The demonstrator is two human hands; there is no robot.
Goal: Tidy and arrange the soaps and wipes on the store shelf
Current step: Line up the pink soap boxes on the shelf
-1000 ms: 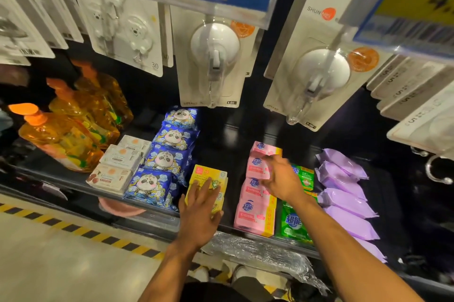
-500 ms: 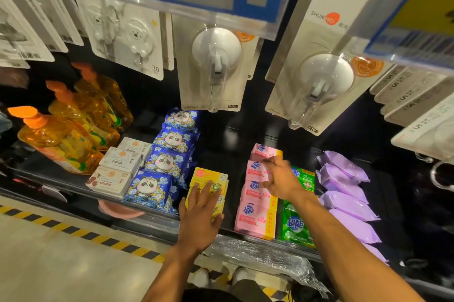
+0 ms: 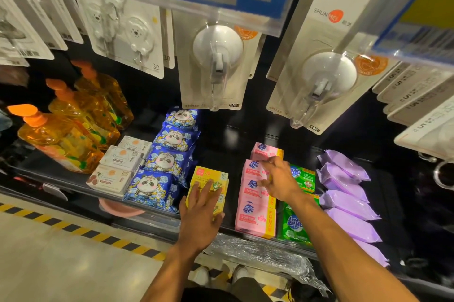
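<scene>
Near the front edge of the shelf (image 3: pixel 231 208), the left hand (image 3: pixel 200 213) lies flat and open on the yellow soap boxes (image 3: pixel 208 176), and the right hand (image 3: pixel 280 181) rests loose fingers on the pink soap packs (image 3: pixel 254 215), which look light, stiff and easy to take by their sides.

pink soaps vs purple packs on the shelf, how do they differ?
The pink soaps are boxy packs with blue logos and a yellow edge; the purple packs are soft-looking pouches with no print visible. The right hand touches the pink soaps; no hand touches the purple packs. Shared: both lie in a front-to-back row on the same shelf, with green packs between them.
</scene>
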